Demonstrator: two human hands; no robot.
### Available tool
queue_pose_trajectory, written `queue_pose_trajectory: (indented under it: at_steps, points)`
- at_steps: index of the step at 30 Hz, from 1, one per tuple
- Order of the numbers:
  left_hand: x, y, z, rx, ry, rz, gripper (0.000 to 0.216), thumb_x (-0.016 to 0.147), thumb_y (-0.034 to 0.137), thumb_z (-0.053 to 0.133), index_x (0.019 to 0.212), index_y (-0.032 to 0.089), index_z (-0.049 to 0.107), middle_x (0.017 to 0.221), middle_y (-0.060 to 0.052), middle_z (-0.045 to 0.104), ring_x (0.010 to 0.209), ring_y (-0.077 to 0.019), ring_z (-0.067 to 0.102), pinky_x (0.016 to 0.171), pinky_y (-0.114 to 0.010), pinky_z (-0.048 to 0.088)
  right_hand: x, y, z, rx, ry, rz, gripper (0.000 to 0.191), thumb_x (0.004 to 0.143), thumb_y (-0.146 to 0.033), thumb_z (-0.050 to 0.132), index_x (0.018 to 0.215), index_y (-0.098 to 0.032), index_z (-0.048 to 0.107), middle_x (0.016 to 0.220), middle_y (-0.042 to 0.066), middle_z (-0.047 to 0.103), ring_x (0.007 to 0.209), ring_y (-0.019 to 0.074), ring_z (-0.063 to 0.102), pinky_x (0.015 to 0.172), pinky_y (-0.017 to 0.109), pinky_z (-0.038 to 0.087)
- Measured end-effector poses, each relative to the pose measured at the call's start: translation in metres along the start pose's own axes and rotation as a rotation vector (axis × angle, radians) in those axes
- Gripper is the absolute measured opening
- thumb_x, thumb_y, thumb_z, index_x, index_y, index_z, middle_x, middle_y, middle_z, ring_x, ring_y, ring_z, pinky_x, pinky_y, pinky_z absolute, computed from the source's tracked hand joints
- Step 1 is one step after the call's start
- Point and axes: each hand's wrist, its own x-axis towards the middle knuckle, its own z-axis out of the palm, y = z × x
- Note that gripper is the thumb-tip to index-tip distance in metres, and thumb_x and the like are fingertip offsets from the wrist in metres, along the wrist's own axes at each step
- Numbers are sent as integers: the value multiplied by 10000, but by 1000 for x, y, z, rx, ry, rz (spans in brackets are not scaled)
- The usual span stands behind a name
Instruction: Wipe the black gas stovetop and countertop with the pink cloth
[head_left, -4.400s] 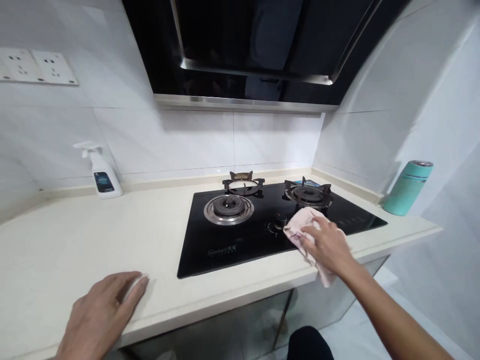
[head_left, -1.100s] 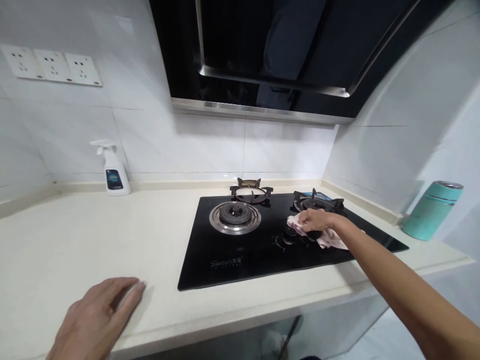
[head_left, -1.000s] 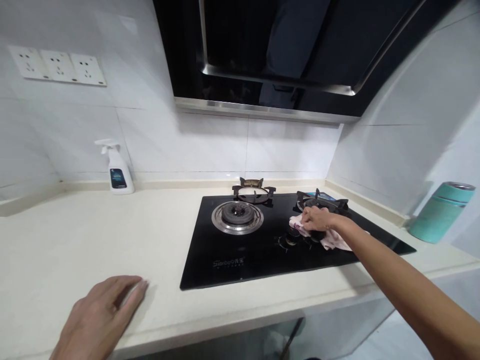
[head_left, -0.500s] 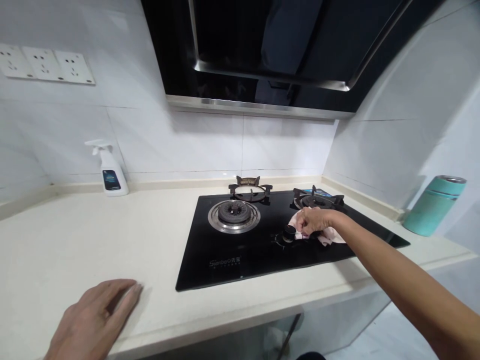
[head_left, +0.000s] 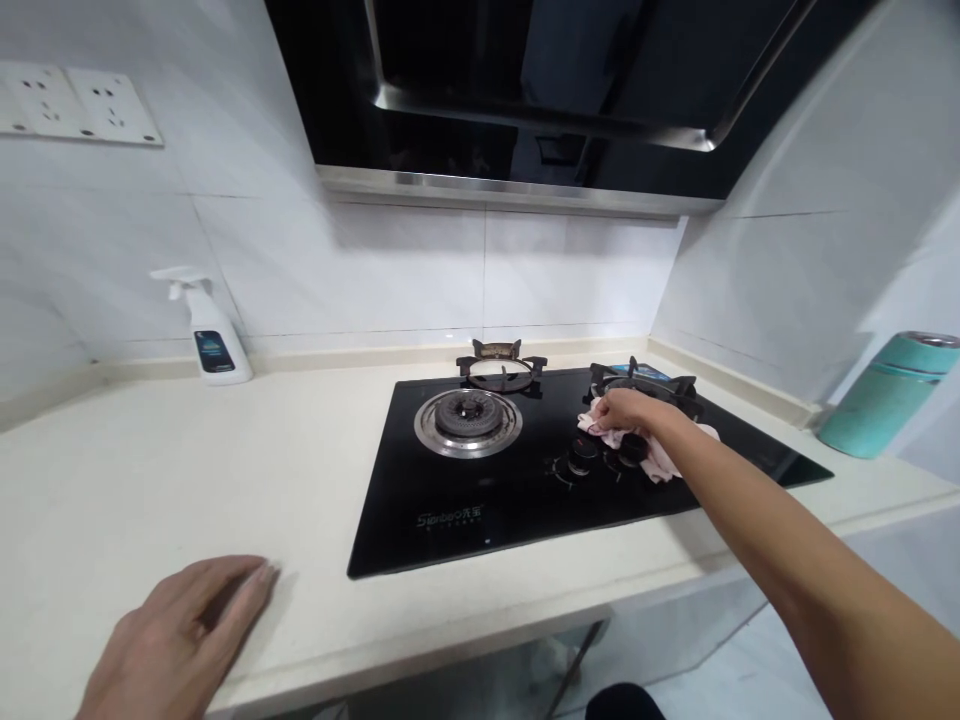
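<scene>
Pale pink cleaning cloth [head_left: 660,458], crumpled, bunched under the right hand [head_left: 634,410] on the black glass gas hob [head_left: 450,510], just beside two control knobs [head_left: 583,456].

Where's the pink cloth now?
In the head view, the cloth is under the right hand, on the black gas hob's right side, beside the knobs.

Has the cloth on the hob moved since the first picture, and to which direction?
Yes. The cloth moved back toward the right burner: it hung over the front edge of the counter, and now it lies on the hob beside the knobs.
</scene>
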Motion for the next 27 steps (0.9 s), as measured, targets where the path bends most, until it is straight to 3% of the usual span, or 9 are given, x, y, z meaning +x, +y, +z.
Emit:
queue_pose_trajectory:
  at_steps: [4,9,12,15,17,20,27]
  points:
    - [-1,5,-4,-4,2,-12,530,842,656,438,944,271,788,1092,-68,778,1067,-334,690,963,-463,538,-3,18,-1,-3,43,51,191,810,-409,773,777,-221,753,671,9,624,657,181,567,668,297,400]
    - [-1,1,-2,-9,-3,8,529,843,654,442,943,267,787,1107,-71,775,1080,-337,684,986,-474,522,-31,44,11,-6,134,95,296,903,-487,686,825,-213,765,740,20,644,727,184,600,692,274,424]
    - [0,-1,-2,-9,-19,-8,542,856,664,423,968,271,779,1122,-65,768,1105,-342,673,990,-486,516,-53,57,29,-39,266,170,382,958,-549,582,953,-222,779,1001,90,690,953,268,637,815,323,468]
    - [1,-3,0,2,-38,0,540,873,670,432,1003,270,771,1146,-62,760,1126,-339,661,994,-480,510,-74,70,48,-91,409,251,409,982,-552,509,1163,-277,750,1394,120,557,1283,384,491,995,463,436]
    - [1,-6,3,18,-34,21,529,894,661,435,1023,269,765,1161,-60,755,1131,-333,657,994,-470,506,-86,76,56,-116,440,250,398,984,-516,505,1236,-293,718,1482,95,499,1363,372,424,1059,476,399]
    - [1,-13,10,38,-11,59,517,917,648,422,1031,273,759,1166,-58,750,1132,-330,655,985,-458,504,-100,73,61,-146,436,213,391,987,-496,511,1262,-289,698,1417,60,574,1289,308,506,1044,401,410]
    - [1,-15,15,47,8,81,504,913,632,435,1027,262,758,1148,-65,756,1109,-328,660,969,-440,491,-138,20,83,-271,524,229,333,997,-427,479,1139,-252,724,1234,107,649,1057,334,571,826,392,427]
